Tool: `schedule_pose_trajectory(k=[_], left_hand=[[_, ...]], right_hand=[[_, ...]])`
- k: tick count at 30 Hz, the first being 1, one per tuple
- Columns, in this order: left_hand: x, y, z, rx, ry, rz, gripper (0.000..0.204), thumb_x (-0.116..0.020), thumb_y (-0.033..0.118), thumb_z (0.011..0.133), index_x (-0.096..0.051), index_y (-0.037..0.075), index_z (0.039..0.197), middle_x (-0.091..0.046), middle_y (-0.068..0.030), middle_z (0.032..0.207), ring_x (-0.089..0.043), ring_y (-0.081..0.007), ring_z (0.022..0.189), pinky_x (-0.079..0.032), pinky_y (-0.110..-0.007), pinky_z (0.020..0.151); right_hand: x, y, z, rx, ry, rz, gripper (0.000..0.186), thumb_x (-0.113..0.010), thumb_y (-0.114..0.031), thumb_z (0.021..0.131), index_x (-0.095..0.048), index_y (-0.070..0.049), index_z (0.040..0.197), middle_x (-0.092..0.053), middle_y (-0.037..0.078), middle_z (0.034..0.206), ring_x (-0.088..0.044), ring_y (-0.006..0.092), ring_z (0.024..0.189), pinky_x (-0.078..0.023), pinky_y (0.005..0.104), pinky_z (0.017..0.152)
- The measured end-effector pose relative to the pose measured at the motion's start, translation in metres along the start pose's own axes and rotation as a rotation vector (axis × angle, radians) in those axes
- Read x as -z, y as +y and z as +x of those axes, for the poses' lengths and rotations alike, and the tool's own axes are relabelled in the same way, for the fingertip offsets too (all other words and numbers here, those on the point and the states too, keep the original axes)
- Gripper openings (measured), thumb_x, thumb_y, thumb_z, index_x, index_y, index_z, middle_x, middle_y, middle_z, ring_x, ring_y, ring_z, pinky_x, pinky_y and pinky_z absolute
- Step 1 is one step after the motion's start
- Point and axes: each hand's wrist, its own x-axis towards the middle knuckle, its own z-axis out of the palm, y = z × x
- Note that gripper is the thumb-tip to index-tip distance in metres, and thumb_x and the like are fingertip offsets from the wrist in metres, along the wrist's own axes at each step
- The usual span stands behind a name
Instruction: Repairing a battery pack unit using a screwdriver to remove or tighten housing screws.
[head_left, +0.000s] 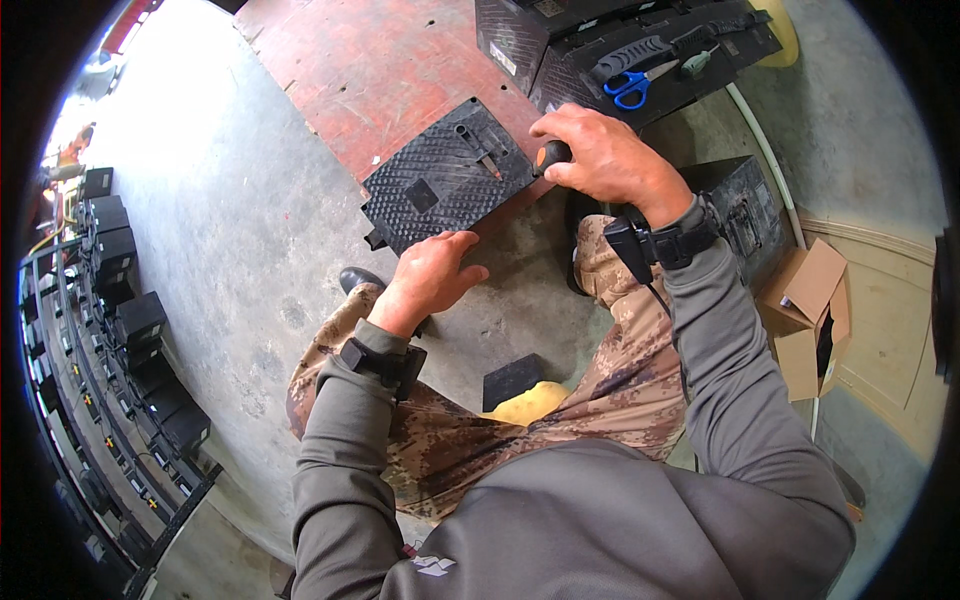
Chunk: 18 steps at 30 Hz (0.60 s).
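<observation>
A black plastic panel [450, 185] with a bumpy, ribbed face lies tilted on the near end of a red board. My left hand [425, 285] is at the panel's near edge, fingertips against it, with the thumb spread apart and nothing seen in its grasp. Beyond the panel's right end, my right hand [610, 160] is closed on a black handle with an orange end [550, 156], which looks like a screwdriver's; its shaft is not visible. A slim recessed or loose piece [480, 153] with a copper-coloured tip shows on the panel's upper face.
The red board [370, 80] reaches away ahead. Blue-handled scissors [630, 88] lie on black cases at the far right. An open cardboard box [808, 315] and a black case [740, 215] stand to the right. Black units [140, 320] fill a rack at left.
</observation>
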Motion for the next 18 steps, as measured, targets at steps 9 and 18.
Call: schedule_pose_trajectory(k=[9, 18], left_hand=[[0.000, 0.001, 0.000, 0.025, -0.022, -0.012, 0.051, -0.078, 0.028, 0.087, -0.065, 0.002, 0.129, -0.070, -0.0207, 0.123, -0.066, -0.0394, 0.115, -0.053, -0.046, 0.096], [0.002, 0.003, 0.001, 0.031, -0.027, -0.011, 0.052, -0.079, 0.028, 0.087, -0.066, 0.001, 0.130, -0.071, -0.0211, 0.122, -0.067, -0.0395, 0.115, -0.053, -0.045, 0.096]], right_hand=[[0.003, 0.000, 0.001, -0.111, -0.050, -0.021, 0.036, -0.074, -0.027, 0.089, -0.068, -0.005, 0.117, -0.067, 0.015, 0.107, -0.068, 0.0370, 0.098, -0.055, 0.0445, 0.085], [0.002, 0.001, -0.003, -0.003, -0.017, 0.017, 0.038, -0.075, -0.023, 0.085, -0.067, -0.005, 0.118, -0.068, 0.013, 0.109, -0.067, 0.0363, 0.105, -0.054, 0.0448, 0.089]])
